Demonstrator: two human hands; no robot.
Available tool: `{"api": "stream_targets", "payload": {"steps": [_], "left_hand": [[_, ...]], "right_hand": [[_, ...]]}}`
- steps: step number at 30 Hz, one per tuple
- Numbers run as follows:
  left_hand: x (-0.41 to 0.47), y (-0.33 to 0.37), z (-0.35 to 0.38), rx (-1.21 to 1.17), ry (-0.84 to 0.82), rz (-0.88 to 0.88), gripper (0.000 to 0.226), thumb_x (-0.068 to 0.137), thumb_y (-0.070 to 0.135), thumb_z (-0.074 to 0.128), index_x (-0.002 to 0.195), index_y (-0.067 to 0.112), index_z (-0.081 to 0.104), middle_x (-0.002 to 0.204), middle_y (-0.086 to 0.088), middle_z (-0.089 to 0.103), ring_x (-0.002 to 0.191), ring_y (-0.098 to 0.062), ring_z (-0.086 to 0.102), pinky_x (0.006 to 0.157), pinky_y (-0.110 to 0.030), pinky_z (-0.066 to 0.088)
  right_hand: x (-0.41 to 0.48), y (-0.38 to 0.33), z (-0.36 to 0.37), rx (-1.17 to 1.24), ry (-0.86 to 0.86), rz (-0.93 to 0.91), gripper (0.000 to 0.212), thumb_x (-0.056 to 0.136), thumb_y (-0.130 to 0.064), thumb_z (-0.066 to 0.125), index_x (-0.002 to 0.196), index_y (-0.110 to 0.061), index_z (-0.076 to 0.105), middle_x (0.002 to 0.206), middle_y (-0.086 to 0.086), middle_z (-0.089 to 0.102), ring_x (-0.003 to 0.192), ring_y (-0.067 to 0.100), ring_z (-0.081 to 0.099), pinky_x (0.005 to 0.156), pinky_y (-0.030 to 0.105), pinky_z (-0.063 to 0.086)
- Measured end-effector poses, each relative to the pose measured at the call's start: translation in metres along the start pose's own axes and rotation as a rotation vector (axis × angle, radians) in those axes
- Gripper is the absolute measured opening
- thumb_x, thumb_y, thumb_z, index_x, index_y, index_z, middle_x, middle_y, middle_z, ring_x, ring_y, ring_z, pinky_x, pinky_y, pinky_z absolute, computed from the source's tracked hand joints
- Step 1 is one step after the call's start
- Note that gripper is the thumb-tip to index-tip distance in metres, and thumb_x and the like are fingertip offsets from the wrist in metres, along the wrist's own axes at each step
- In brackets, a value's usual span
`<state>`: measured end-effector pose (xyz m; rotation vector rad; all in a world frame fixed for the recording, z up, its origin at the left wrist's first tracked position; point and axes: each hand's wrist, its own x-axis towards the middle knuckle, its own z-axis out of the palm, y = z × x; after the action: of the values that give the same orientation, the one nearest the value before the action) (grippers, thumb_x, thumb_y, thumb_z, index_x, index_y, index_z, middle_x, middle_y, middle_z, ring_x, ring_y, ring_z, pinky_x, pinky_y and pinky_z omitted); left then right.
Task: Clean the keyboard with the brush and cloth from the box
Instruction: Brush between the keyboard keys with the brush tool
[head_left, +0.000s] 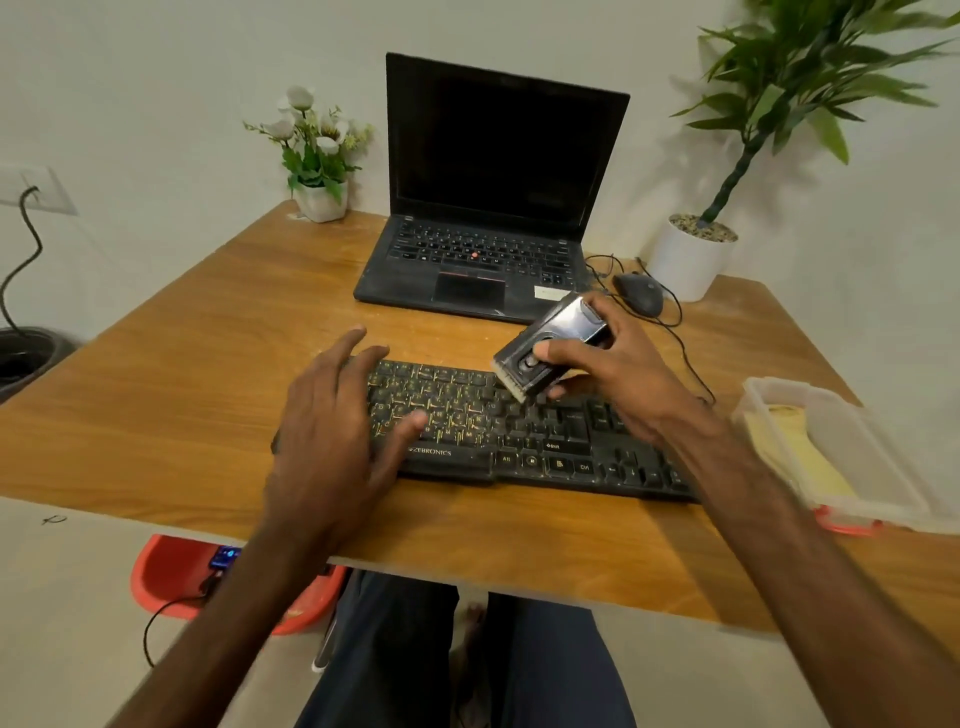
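The right hand (621, 376), fingers curled, grips the silver-black block brush (548, 340) at the black plastic keyboard (545, 441)'s twelve o'clock edge. The left hand (327, 441), fingers spread, steadies it. Sweep lightly along rows.

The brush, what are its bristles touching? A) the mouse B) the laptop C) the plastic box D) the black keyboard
D: the right hand holds the brush tilted, its bristles down on the keyboard keys.
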<state>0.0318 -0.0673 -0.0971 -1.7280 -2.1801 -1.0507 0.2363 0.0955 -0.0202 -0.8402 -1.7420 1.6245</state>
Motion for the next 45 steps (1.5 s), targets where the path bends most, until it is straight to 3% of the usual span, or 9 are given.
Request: {"api": "stream_targets", "payload": {"steps": [3, 7, 11, 15, 27, 32, 38, 42, 45], "left_hand": [[0.003, 0.035, 0.01, -0.226, -0.042, -0.012, 0.092, 0.082, 0.074, 0.052, 0.15, 0.016, 0.032, 0.155, -0.009, 0.036, 0.141, -0.021, 0.034, 0.112, -0.042, 0.033], [0.015, 0.058, 0.028, -0.417, -0.197, -0.089, 0.114, 0.061, 0.075, 0.063, 0.154, 0.02, 0.027, 0.15, -0.001, 0.043, 0.136, -0.015, 0.041, 0.113, -0.043, 0.04], [0.014, 0.058, 0.033, -0.572, -0.166, -0.118, 0.085, 0.062, 0.067, 0.064, 0.136, 0.03, 0.045, 0.122, 0.017, 0.055, 0.114, -0.003, 0.055, 0.098, -0.032, 0.053], [0.012, 0.054, 0.032, -0.518, -0.089, -0.039, 0.083, 0.068, 0.066, 0.06, 0.134, 0.017, 0.054, 0.121, 0.011, 0.055, 0.11, -0.006, 0.055, 0.092, -0.021, 0.051], [0.018, 0.056, 0.03, -0.466, -0.169, 0.053, 0.077, 0.07, 0.049, 0.074, 0.136, 0.014, 0.054, 0.128, -0.001, 0.061, 0.115, -0.01, 0.054, 0.098, -0.041, 0.052], [0.017, 0.059, 0.02, -0.745, -0.352, -0.076, 0.082, 0.079, 0.056, 0.061, 0.151, 0.026, 0.034, 0.127, 0.012, 0.057, 0.11, 0.0, 0.06, 0.084, -0.021, 0.055], [0.014, 0.066, 0.018, -0.86, -0.339, -0.048, 0.034, 0.098, 0.039, 0.043, 0.131, 0.03, 0.047, 0.114, 0.008, 0.065, 0.105, -0.003, 0.063, 0.08, -0.017, 0.051], [0.014, 0.061, 0.018, -0.872, -0.358, -0.052, 0.038, 0.1, 0.041, 0.043, 0.136, 0.027, 0.048, 0.118, 0.009, 0.065, 0.109, -0.006, 0.063, 0.084, -0.02, 0.053], [0.013, 0.059, 0.015, -0.939, -0.357, -0.151, 0.035, 0.102, 0.038, 0.037, 0.128, 0.023, 0.055, 0.097, 0.016, 0.067, 0.089, 0.0, 0.063, 0.069, -0.016, 0.05]], "right_hand": [[-0.009, 0.012, 0.012, 0.301, 0.053, 0.12, 0.05, 0.073, -0.007, 0.075, 0.118, -0.017, 0.055, 0.124, 0.017, 0.059, 0.093, 0.033, 0.072, 0.054, 0.025, 0.059], [-0.019, 0.028, 0.027, 0.425, 0.016, 0.214, 0.048, 0.067, -0.005, 0.076, 0.109, -0.012, 0.053, 0.119, 0.02, 0.061, 0.096, 0.035, 0.071, 0.055, 0.029, 0.06], [-0.021, 0.025, 0.025, 0.407, 0.002, 0.211, 0.047, 0.071, 0.003, 0.074, 0.11, -0.011, 0.051, 0.113, 0.019, 0.063, 0.092, 0.033, 0.072, 0.058, 0.031, 0.06], [-0.021, 0.022, 0.019, 0.305, -0.041, 0.203, 0.048, 0.067, 0.001, 0.077, 0.108, -0.009, 0.055, 0.114, 0.02, 0.065, 0.094, 0.033, 0.072, 0.064, 0.036, 0.062], [-0.026, 0.023, 0.013, 0.254, -0.071, 0.208, 0.043, 0.068, -0.001, 0.077, 0.107, -0.003, 0.058, 0.104, 0.018, 0.071, 0.099, 0.036, 0.07, 0.065, 0.034, 0.062], [-0.028, 0.021, 0.012, 0.342, -0.047, 0.205, 0.046, 0.069, -0.005, 0.076, 0.111, -0.004, 0.056, 0.104, 0.016, 0.071, 0.096, 0.034, 0.071, 0.061, 0.03, 0.061], [-0.031, 0.02, 0.017, 0.375, -0.053, 0.218, 0.038, 0.071, -0.006, 0.076, 0.105, -0.007, 0.059, 0.1, 0.012, 0.071, 0.09, 0.027, 0.071, 0.054, 0.024, 0.059], [-0.029, 0.018, 0.017, 0.357, -0.034, 0.21, 0.046, 0.069, -0.004, 0.077, 0.109, -0.007, 0.055, 0.102, 0.013, 0.071, 0.09, 0.029, 0.072, 0.053, 0.024, 0.058], [-0.03, 0.02, 0.018, 0.346, -0.026, 0.207, 0.047, 0.068, -0.005, 0.078, 0.108, -0.008, 0.054, 0.105, 0.016, 0.07, 0.091, 0.033, 0.072, 0.053, 0.024, 0.059]]}}
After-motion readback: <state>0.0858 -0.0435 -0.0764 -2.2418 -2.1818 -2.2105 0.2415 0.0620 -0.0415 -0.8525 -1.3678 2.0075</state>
